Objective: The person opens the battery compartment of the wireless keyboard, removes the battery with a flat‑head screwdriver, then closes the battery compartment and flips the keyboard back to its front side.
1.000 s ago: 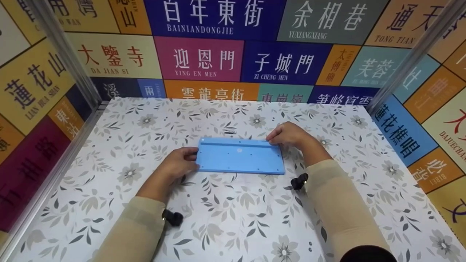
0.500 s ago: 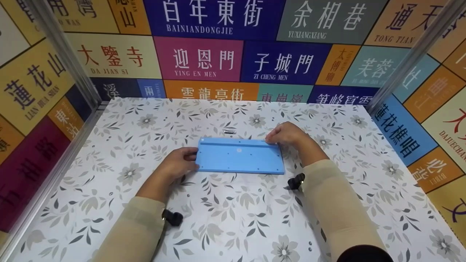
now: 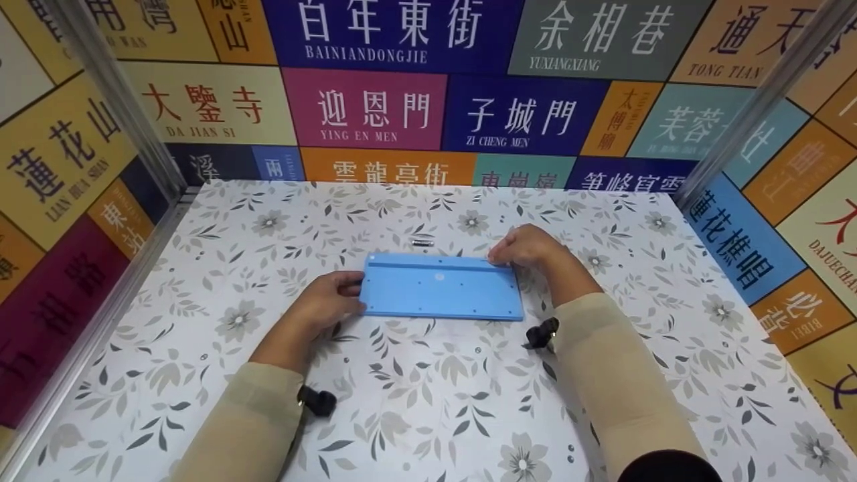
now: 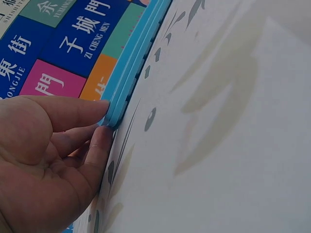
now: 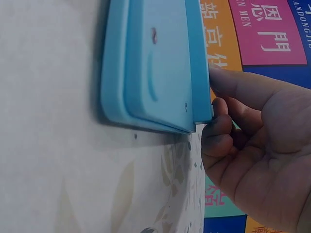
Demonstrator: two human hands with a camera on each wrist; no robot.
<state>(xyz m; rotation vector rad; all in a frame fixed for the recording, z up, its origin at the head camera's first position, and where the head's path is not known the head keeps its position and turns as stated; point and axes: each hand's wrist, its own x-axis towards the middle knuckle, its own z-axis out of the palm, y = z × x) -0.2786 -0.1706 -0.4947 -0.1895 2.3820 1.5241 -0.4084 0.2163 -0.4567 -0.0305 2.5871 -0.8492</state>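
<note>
A light blue keyboard (image 3: 440, 294) lies face down on the patterned tabletop, its screw-dotted back and raised rear ridge upward. At its left end, my left hand (image 3: 328, 300) holds the short edge; in the left wrist view the thumb and a finger meet at the keyboard's corner (image 4: 115, 114). My right hand (image 3: 525, 246) grips the back right part of the ridge, thumb against it and the other fingers curled close. The right wrist view shows a small pale tab (image 5: 212, 110) beside those fingers. The keys face the table and are mostly hidden.
A small silver-and-dark battery (image 3: 422, 243) lies just behind the keyboard. The floral tabletop (image 3: 415, 402) is bounded by colourful printed panels (image 3: 375, 110) at the back and sides, with metal posts at the corners.
My right forearm has shifted slightly left and the right fingers have moved a little at the ridge. The keyboard, left hand and battery stay nearly where they were.
</note>
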